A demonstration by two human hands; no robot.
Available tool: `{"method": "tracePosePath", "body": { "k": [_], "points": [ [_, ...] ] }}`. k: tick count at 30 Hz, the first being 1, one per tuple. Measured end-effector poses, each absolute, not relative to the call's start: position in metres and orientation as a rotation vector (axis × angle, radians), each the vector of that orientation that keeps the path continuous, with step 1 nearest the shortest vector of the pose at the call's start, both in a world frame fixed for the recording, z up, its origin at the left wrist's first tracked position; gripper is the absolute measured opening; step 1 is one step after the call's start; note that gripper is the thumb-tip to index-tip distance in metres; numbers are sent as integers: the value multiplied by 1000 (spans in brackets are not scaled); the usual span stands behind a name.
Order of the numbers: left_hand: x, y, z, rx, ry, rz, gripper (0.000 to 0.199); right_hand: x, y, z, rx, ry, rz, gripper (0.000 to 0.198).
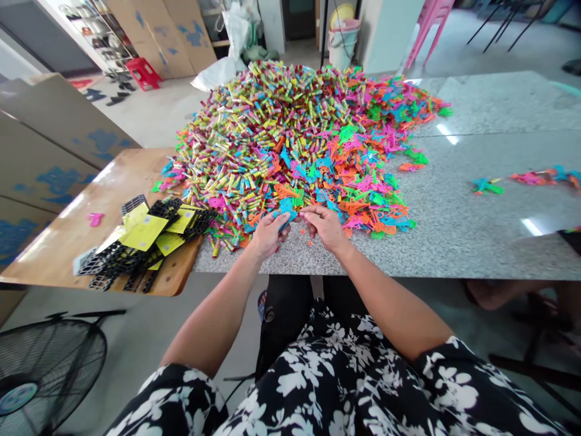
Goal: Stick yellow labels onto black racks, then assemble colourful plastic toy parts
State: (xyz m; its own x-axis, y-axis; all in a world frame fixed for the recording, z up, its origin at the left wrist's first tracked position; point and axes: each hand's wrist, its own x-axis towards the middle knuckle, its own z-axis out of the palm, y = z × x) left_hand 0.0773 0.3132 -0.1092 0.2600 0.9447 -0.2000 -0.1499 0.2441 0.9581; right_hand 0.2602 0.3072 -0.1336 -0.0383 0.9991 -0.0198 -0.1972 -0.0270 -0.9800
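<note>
My left hand is closed on a blue plastic toy piece, held over the front edge of the heap. Close beside it, my right hand pinches something small and pinkish at the toy piece's right end; the fingers mostly cover it. Just beyond both hands lies a big pile of small tubes with yellow, red and pink parts. To the right, bright plastic toy pieces in orange, pink, green and blue are heaped against the tubes.
Black plastic grids with yellow cards are stacked on the wooden table at left, near a pink piece. More pieces lie far right on the granite tabletop. A floor fan stands lower left. Cardboard boxes stand behind.
</note>
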Motion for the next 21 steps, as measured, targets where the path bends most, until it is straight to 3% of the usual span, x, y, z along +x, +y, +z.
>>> {"method": "tracePosePath", "body": {
  "k": [11,16,21],
  "points": [
    [75,309,-106,1156,993,841,43,280,309,-124,-1022,-1040,1549,20],
    [70,313,-91,1364,991,564,38,288,306,-118,-950,-1012,1693,21],
    [89,325,-94,1367,966,490,39,305,305,-120,-1074,-947,1591,20]
  ]
}}
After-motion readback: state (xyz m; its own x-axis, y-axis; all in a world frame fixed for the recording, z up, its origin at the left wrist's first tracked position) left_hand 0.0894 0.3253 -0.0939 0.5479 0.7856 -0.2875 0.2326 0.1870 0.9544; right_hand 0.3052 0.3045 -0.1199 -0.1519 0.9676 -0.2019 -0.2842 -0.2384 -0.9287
